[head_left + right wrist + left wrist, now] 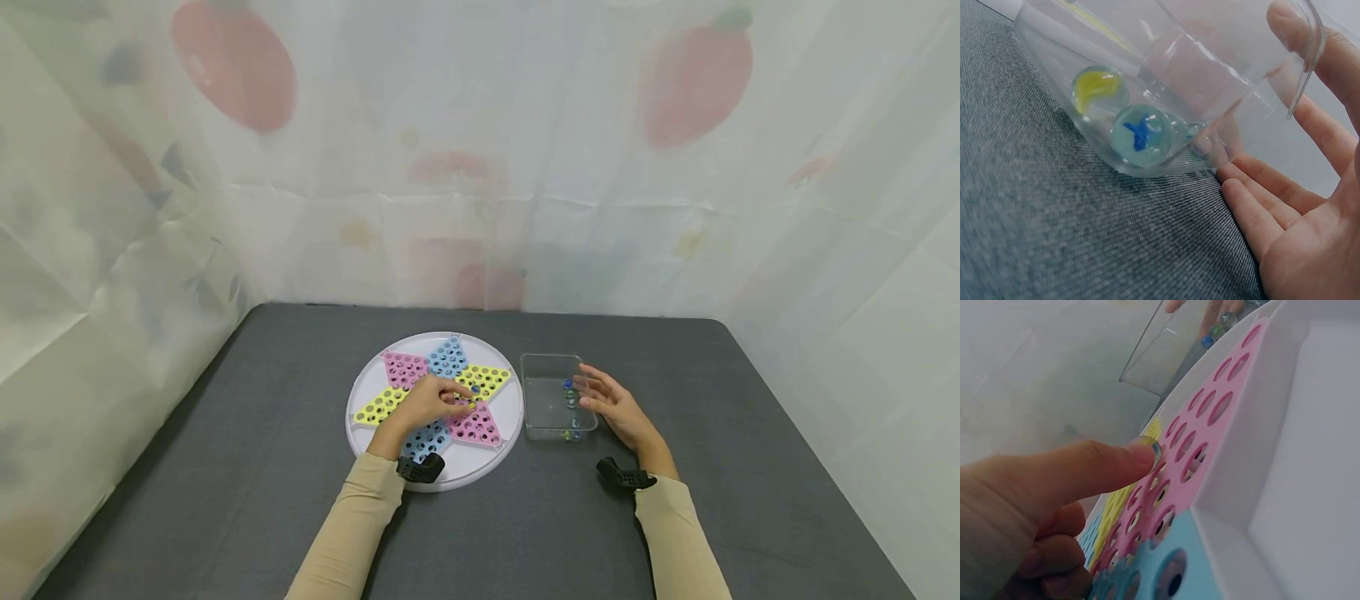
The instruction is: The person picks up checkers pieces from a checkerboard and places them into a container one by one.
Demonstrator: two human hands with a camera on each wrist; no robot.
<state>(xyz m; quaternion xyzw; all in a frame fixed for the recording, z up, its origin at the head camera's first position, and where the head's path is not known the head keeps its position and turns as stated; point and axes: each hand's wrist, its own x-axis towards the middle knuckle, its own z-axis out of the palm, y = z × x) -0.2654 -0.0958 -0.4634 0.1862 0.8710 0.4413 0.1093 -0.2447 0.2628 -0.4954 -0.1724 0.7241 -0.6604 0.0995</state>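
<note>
My left hand [429, 402] is over the right part of a round white Chinese checkers board [360, 446] with a pink, yellow and blue star. In the left wrist view, its fingertip covers most of a clear glass marble [1157, 452], held just at the pink and yellow holes. The other fingers are curled in below. My right hand [618, 414] is at the right side of a clear plastic box [543, 358], its fingers nearly straight and touching the wall. Inside the box lie several marbles, among them a blue-swirled marble [1141, 135] and a yellow-swirled marble [1099, 90].
Board and box stand side by side on a dark grey tabletop [495, 533]. A pale curtain [480, 167] with fruit prints hangs behind the table and along both sides. Black wrist cameras [422, 468] are strapped to both wrists.
</note>
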